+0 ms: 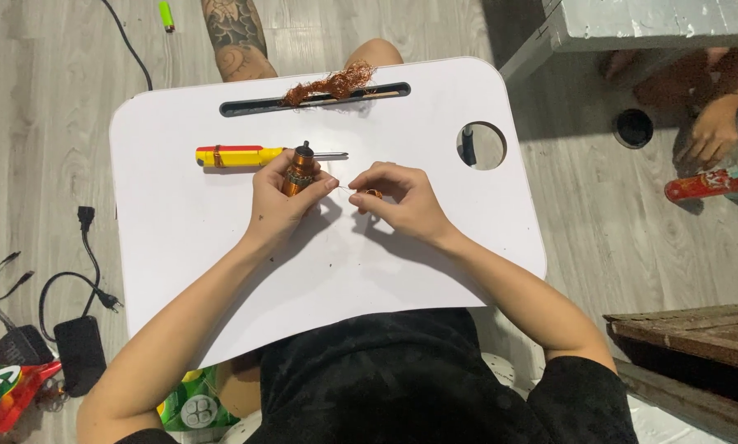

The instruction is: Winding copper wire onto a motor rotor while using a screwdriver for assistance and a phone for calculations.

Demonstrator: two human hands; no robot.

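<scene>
Carefully done: the left hand (pixel 283 191) clenches a copper-wound motor rotor (pixel 299 171) while the right hand (pixel 398 197) fingers pinch a thin wire (pixel 346 187) drawn off it. Keeping that wire taut and the rotor steady above the white counter (pixel 221 247) should help, I judge.

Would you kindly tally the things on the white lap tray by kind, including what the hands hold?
Screwdrivers: 1
Copper-wound motor cores: 1, in left hand
Loose copper wire tangles: 1
Small wire coils: 1, in right hand
Total: 4

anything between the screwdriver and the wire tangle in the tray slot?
Head view: bare white tray between the screwdriver and the wire tangle. The left hand holds the motor rotor below that stretch.
</scene>
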